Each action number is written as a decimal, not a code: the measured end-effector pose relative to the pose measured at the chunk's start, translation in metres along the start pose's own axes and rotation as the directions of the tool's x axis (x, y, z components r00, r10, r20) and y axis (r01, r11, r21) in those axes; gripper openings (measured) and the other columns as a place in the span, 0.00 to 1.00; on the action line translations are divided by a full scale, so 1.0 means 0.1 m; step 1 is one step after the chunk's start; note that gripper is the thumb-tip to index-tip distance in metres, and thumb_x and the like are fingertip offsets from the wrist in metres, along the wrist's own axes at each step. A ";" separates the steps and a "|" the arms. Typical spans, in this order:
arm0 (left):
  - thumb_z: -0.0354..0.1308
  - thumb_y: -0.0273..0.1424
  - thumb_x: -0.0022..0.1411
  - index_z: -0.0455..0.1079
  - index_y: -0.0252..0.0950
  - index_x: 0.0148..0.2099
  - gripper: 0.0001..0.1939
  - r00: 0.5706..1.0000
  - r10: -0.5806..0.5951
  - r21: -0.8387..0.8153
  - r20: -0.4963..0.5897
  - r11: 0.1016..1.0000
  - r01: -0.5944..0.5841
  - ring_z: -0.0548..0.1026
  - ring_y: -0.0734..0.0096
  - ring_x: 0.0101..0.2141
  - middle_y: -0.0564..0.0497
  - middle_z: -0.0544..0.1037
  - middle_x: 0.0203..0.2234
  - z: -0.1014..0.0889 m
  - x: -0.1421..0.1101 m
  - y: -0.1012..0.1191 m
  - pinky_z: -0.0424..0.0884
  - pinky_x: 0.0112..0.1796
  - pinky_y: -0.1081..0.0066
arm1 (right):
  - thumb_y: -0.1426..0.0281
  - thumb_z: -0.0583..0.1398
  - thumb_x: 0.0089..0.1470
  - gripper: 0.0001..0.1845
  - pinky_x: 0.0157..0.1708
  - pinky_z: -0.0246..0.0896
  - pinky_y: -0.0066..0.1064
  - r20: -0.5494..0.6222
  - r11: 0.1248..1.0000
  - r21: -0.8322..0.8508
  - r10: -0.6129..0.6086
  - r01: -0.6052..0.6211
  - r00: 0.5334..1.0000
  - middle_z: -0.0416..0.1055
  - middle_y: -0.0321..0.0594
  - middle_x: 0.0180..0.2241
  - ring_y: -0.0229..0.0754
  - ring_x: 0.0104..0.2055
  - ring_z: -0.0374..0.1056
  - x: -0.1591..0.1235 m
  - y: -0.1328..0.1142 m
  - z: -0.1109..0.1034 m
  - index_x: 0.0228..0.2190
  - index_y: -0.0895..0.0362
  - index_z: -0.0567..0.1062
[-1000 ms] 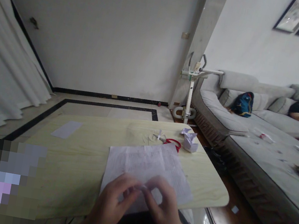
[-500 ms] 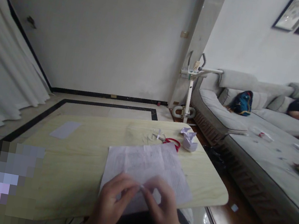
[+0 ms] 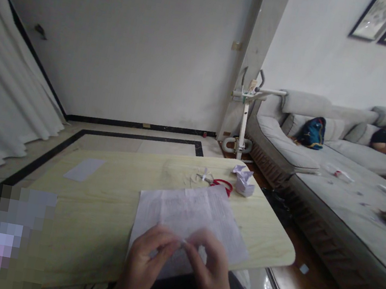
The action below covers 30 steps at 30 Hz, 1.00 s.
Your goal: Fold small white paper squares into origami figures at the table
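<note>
1. From my remote feed, the small pale piece (image 3: 182,243) is barely discernible; fingers hide most of it, and the lower-left corner is pixelated.
2. Faint print covers the creased paper sheet (image 3: 187,208) on the tabletop (image 3: 96,227), too blurred for me to read.
3. My left hand (image 3: 149,251) and right hand (image 3: 209,259) meet above the sheet, fingers curled, both pinching that piece between thumb and fingertips.
</note>
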State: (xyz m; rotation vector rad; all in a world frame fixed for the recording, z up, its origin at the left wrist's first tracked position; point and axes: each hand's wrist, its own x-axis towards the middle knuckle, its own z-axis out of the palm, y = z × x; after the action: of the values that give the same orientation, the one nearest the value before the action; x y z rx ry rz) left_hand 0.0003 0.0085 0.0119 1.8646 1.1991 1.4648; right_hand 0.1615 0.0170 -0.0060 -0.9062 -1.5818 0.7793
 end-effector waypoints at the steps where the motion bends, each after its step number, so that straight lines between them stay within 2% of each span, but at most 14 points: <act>1: 0.59 0.28 0.63 0.75 0.39 0.30 0.08 1.000 0.001 0.003 -0.003 1.000 -0.001 0.76 0.74 0.27 0.56 0.77 0.24 0.00 0.00 0.00 0.72 0.32 0.79 | 0.70 0.60 0.59 0.08 0.30 0.61 0.29 -0.004 1.000 0.004 -0.006 0.006 1.000 0.69 0.35 0.25 0.39 0.29 0.65 0.00 0.01 0.00 0.27 0.55 0.70; 10: 0.58 0.28 0.64 0.76 0.39 0.31 0.08 0.999 -0.043 -0.047 0.009 0.998 0.044 0.76 0.74 0.29 0.55 0.77 0.26 0.00 -0.03 -0.01 0.72 0.32 0.80 | 0.71 0.60 0.59 0.08 0.30 0.61 0.29 -0.002 1.000 0.023 -0.020 0.020 1.000 0.69 0.35 0.25 0.39 0.29 0.65 0.00 0.00 0.01 0.27 0.55 0.71; 21: 0.59 0.29 0.63 0.75 0.39 0.30 0.09 0.994 -0.106 -0.067 0.015 0.992 0.106 0.76 0.71 0.28 0.54 0.77 0.25 0.01 -0.02 0.01 0.73 0.33 0.76 | 0.70 0.60 0.58 0.10 0.30 0.61 0.30 -0.021 0.997 0.059 0.050 -0.049 0.999 0.69 0.36 0.25 0.40 0.29 0.65 -0.01 0.01 0.02 0.25 0.56 0.71; 30: 0.59 0.30 0.62 0.76 0.39 0.30 0.08 0.990 -0.141 -0.085 -0.027 0.987 0.138 0.76 0.70 0.29 0.53 0.78 0.26 0.03 -0.02 0.03 0.74 0.32 0.75 | 0.68 0.61 0.58 0.10 0.29 0.61 0.30 -0.060 0.995 0.084 0.053 -0.048 0.997 0.69 0.36 0.24 0.40 0.28 0.65 0.00 0.00 0.05 0.25 0.56 0.71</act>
State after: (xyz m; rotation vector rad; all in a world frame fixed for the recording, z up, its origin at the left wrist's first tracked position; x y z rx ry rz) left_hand 0.0040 0.0055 0.0126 1.6726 1.2385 1.4515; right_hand 0.1570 0.0165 -0.0066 -0.9050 -1.4669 0.8387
